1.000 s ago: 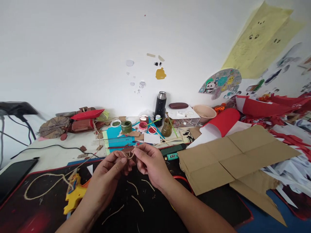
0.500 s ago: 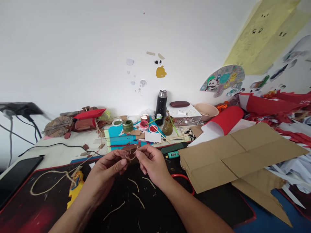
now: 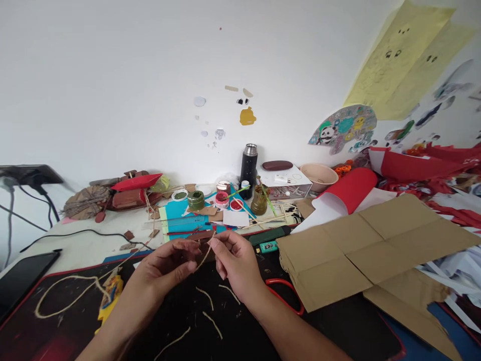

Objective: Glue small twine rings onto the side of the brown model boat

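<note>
A short length of twine (image 3: 206,256) is pinched between the thumb and forefinger of my right hand (image 3: 235,263). It slants down and left, its lower end by the thumb tip of my left hand (image 3: 165,271). The left thumb and fingers are apart, with a gap between them. Just behind the fingertips lies a brown piece (image 3: 203,235), partly hidden by my hands. Several cut bits of twine (image 3: 213,325) are scattered on the black mat (image 3: 233,343) below. Left of my left forearm, a longer twine loop (image 3: 56,277) runs to a yellow object (image 3: 108,303).
Behind my hands stand open paint jars (image 3: 196,200), a black flask (image 3: 249,168) and a brush jar (image 3: 259,203). Folded cardboard (image 3: 338,255) covers the right side, near a red handle (image 3: 285,288). A phone (image 3: 28,276) lies at left, beside a black cable (image 3: 86,230).
My left fingers have parted from the twine, which was bent between both hands and now hangs straighter from my right hand. The view has shifted slightly.
</note>
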Demonstrator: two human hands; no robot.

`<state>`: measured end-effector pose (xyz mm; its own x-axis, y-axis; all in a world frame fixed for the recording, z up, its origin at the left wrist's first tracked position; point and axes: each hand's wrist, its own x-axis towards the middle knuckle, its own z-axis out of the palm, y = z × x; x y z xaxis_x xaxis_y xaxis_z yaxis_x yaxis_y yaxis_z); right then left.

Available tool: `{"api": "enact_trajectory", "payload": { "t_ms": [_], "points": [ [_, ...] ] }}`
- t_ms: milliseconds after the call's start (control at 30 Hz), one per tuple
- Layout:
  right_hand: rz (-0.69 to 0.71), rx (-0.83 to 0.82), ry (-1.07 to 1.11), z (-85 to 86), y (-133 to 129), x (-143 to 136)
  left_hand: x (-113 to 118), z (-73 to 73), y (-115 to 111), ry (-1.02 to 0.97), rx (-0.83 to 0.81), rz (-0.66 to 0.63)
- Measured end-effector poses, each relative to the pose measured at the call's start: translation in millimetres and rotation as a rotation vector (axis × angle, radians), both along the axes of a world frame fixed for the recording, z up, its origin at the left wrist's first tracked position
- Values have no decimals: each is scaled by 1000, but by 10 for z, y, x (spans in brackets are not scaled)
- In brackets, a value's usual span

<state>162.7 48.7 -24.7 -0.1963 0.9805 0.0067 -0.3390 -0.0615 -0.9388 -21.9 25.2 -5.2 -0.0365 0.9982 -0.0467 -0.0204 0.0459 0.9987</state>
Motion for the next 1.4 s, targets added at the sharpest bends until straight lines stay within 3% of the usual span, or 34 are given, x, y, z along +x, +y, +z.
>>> {"api": "enact_trajectory", "payload": {
  "t_ms": [100, 300, 467, 633, 900, 1167, 1400],
  "points": [
    [-14, -5, 21, 2, 20, -43, -6, 30, 10, 81, 38, -50],
    [14, 10, 20, 123, 119, -120, -100, 27, 36, 109, 92, -33],
    [26, 52, 11, 230, 192, -202, -113, 59, 44, 0, 80, -15],
    [59, 54, 14, 199, 176, -234, -77, 65, 88, -155, 80, 103],
    [87, 47, 29, 165, 193, -73, 25, 2, 132, -261, 26, 35],
    [99, 45, 0, 119, 267, 27, 84, 180, 269, -105, 93, 5],
    [66, 44, 25, 176, 257, 89, 46, 121, 317, 14, 136, 68]
  ]
}}
